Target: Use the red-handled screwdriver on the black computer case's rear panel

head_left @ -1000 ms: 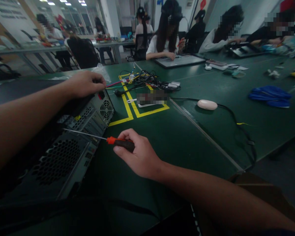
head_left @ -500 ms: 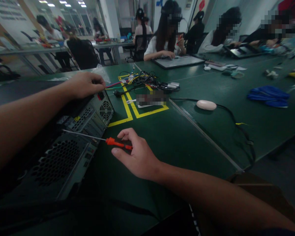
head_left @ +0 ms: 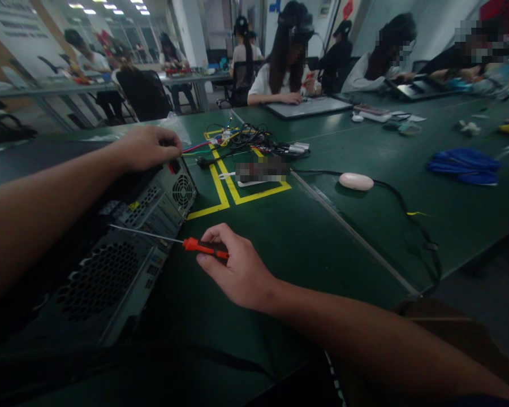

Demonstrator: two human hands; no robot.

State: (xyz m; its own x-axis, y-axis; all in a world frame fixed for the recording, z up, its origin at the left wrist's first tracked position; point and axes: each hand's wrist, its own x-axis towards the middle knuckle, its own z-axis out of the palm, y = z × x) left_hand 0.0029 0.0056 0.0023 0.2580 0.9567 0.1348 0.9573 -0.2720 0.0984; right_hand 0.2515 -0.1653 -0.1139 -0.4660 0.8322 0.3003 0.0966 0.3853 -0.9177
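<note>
A black and grey computer case (head_left: 166, 199) lies at the left with its vented rear panel facing right. On its far top corner my left hand (head_left: 146, 148) rests, fingers curled and closed at the edge. My right hand (head_left: 240, 265) holds a screwdriver (head_left: 195, 245) by its orange and black handle, with the fingers and thumb around it. The long thin shaft points left, and its tip is close to the case's rear edge, above the large honeycomb vent (head_left: 99, 277). Whether the tip touches metal I cannot tell.
Beyond the case lies a tangle of cables (head_left: 254, 138) on the green table (head_left: 322, 249), near yellow tape (head_left: 261, 194). A pale oval object (head_left: 356, 181) sits by a black cord, and blue cloth (head_left: 464, 165) lies at the right. Co-workers sit across the table.
My right thumb has moved slightly in toward the screwdriver handle. The screwdriver, my left hand and the computer case stay nearly where they were.
</note>
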